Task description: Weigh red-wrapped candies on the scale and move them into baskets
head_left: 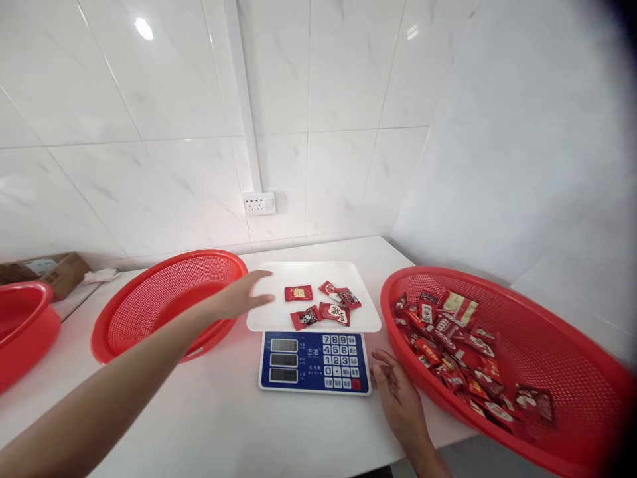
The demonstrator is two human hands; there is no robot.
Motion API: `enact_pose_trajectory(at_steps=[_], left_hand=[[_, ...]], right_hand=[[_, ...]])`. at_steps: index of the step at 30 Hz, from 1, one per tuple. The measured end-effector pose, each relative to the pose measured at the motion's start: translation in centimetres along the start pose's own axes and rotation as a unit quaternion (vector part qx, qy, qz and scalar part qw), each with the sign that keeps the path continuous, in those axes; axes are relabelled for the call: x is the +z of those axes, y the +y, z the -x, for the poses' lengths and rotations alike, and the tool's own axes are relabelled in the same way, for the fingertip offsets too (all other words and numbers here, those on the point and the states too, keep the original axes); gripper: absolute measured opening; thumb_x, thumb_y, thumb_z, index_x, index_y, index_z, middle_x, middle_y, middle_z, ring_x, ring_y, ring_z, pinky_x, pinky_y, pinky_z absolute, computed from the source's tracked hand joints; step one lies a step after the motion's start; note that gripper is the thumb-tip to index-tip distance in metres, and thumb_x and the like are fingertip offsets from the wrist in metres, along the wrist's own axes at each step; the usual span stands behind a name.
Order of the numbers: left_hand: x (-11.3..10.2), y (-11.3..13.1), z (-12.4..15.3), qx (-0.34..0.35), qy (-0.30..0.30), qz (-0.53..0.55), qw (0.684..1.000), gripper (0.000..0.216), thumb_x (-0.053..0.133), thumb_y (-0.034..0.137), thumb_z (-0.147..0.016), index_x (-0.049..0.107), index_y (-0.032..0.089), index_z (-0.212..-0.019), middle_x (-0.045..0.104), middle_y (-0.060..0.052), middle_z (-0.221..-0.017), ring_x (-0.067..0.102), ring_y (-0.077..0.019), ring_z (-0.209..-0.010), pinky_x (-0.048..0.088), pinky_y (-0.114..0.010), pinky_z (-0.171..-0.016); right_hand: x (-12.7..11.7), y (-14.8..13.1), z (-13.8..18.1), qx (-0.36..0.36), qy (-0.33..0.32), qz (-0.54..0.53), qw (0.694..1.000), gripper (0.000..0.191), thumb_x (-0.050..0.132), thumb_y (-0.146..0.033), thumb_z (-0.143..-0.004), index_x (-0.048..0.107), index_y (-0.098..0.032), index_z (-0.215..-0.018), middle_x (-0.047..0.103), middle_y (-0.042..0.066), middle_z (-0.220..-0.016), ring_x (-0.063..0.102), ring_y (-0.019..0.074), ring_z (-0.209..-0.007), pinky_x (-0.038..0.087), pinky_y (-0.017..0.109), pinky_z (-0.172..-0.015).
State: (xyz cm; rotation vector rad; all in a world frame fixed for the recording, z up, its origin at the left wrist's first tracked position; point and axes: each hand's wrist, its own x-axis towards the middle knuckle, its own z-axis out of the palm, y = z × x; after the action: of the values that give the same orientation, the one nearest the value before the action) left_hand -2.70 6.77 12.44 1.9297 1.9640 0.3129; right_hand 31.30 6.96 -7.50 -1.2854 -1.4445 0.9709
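Observation:
My left hand (242, 295) reaches over the left edge of the white weighing tray (269, 318), thumb and fingers apart and nothing between them. Several small red candy packets (335, 313) lie on the tray, one of them, a red packet with gold print (298, 293), nearest to that hand. Below the tray is the scale's blue keypad panel (313, 382) with its displays. Beside the panel's right edge, my right hand (398, 392) is held with fingers loosely spread and holding nothing. Close by it stands a red basket (587, 372) with many red and brown packets (458, 345) inside.
To the left stands a second red basket (124, 315), with a further red basket (24, 332) at the far left edge. A cardboard box (70, 273) sits behind them. A tiled wall with a power socket (259, 204) rises behind the white table (223, 425).

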Motion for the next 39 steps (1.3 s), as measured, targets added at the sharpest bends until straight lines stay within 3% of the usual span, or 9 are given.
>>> enact_pose_trajectory(at_steps=[4, 7, 10, 16, 21, 24, 28, 34, 39], left_hand=[[4.2, 4.4, -2.5, 0.097, -0.095, -0.041, 0.990, 0.087, 0.048, 0.071, -0.072, 0.020, 0.028, -0.143, 0.014, -0.011, -0.153, 0.012, -0.0309, -0.140, 0.024, -0.046, -0.107], [6.0, 5.6, -4.0, 0.106, -0.084, -0.076, 0.988, 0.085, 0.049, 0.069, -0.073, 0.025, 0.023, -0.141, 0.027, -0.015, -0.147, 0.019, -0.0322, -0.137, 0.024, -0.046, -0.106], [6.8, 5.9, -4.7, 0.108, -0.043, -0.083, 0.990, 0.063, 0.049, 0.055, -0.080, 0.037, 0.022, -0.133, 0.044, -0.013, -0.133, 0.039, -0.0297, -0.124, 0.033, -0.043, -0.100], [5.5, 5.0, -4.0, 0.068, 0.046, -0.073, 0.994, 0.028, 0.043, 0.034, -0.086, 0.051, 0.024, -0.111, 0.058, -0.007, -0.110, 0.055, -0.0242, -0.102, 0.044, -0.035, -0.084], [1.7, 1.7, -2.2, -0.017, 0.121, -0.053, 0.991, 0.023, 0.040, 0.027, -0.084, 0.049, 0.025, -0.105, 0.061, -0.005, -0.103, 0.059, -0.0212, -0.091, 0.047, -0.032, -0.076], [0.6, 1.0, -1.0, -0.055, 0.122, -0.050, 0.990, 0.023, 0.040, 0.032, -0.084, 0.048, 0.023, -0.104, 0.063, -0.005, -0.096, 0.060, -0.0214, -0.087, 0.048, -0.032, -0.071], [2.3, 2.9, -0.4, -0.023, 0.071, -0.054, 0.996, 0.022, 0.044, 0.039, -0.083, 0.050, 0.023, -0.097, 0.063, -0.003, -0.094, 0.061, -0.0195, -0.082, 0.047, -0.029, -0.065], [5.9, 5.3, -2.0, 0.047, 0.026, -0.083, 0.995, 0.022, 0.053, 0.037, -0.078, 0.052, 0.023, -0.094, 0.056, -0.006, -0.104, 0.057, -0.0236, -0.095, 0.046, -0.032, -0.073], [5.5, 4.9, -2.3, 0.061, 0.033, -0.084, 0.994, 0.006, 0.051, 0.025, -0.076, 0.050, 0.022, -0.081, 0.056, -0.004, -0.097, 0.059, -0.0188, -0.085, 0.047, -0.028, -0.068]], right_hand=[[0.0, -0.3, 0.1, -0.009, 0.015, 0.000, 1.000, 0.043, 0.054, -0.049, -0.080, 0.058, -0.020, -0.110, 0.063, 0.012, -0.115, 0.063, 0.0229, -0.092, 0.053, 0.037, -0.080], [0.0, -0.5, 0.2, -0.012, 0.030, -0.001, 0.999, 0.043, 0.055, -0.050, -0.078, 0.060, -0.019, -0.109, 0.064, 0.012, -0.113, 0.064, 0.0228, -0.089, 0.054, 0.036, -0.077], [0.0, -0.7, 0.3, -0.009, 0.032, -0.007, 0.999, 0.043, 0.055, -0.051, -0.078, 0.061, -0.020, -0.107, 0.064, 0.012, -0.113, 0.064, 0.0232, -0.089, 0.055, 0.036, -0.077], [0.0, -1.0, 0.2, -0.013, 0.022, 0.002, 1.000, 0.043, 0.053, -0.051, -0.079, 0.060, -0.019, -0.107, 0.064, 0.012, -0.113, 0.064, 0.0229, -0.088, 0.054, 0.036, -0.077], [0.0, -0.9, 0.2, -0.020, 0.020, -0.009, 1.000, 0.040, 0.054, -0.048, -0.080, 0.061, -0.020, -0.107, 0.065, 0.011, -0.111, 0.064, 0.0225, -0.087, 0.055, 0.036, -0.075], [0.1, -0.7, 0.1, -0.016, 0.016, -0.008, 1.000, 0.039, 0.055, -0.047, -0.080, 0.060, -0.020, -0.108, 0.064, 0.011, -0.112, 0.064, 0.0228, -0.090, 0.055, 0.036, -0.076], [0.1, -0.4, 0.0, -0.007, -0.002, -0.009, 1.000, 0.041, 0.053, -0.049, -0.081, 0.059, -0.020, -0.109, 0.063, 0.012, -0.114, 0.062, 0.0239, -0.095, 0.054, 0.036, -0.078], [0.1, -0.6, 0.1, -0.002, 0.008, 0.001, 1.000, 0.043, 0.052, -0.052, -0.080, 0.059, -0.020, -0.109, 0.062, 0.012, -0.116, 0.062, 0.0232, -0.094, 0.053, 0.037, -0.080], [0.0, -1.0, 0.2, 0.005, 0.010, -0.003, 1.000, 0.045, 0.051, -0.054, -0.079, 0.059, -0.020, -0.108, 0.063, 0.012, -0.114, 0.064, 0.0231, -0.090, 0.054, 0.037, -0.078]])
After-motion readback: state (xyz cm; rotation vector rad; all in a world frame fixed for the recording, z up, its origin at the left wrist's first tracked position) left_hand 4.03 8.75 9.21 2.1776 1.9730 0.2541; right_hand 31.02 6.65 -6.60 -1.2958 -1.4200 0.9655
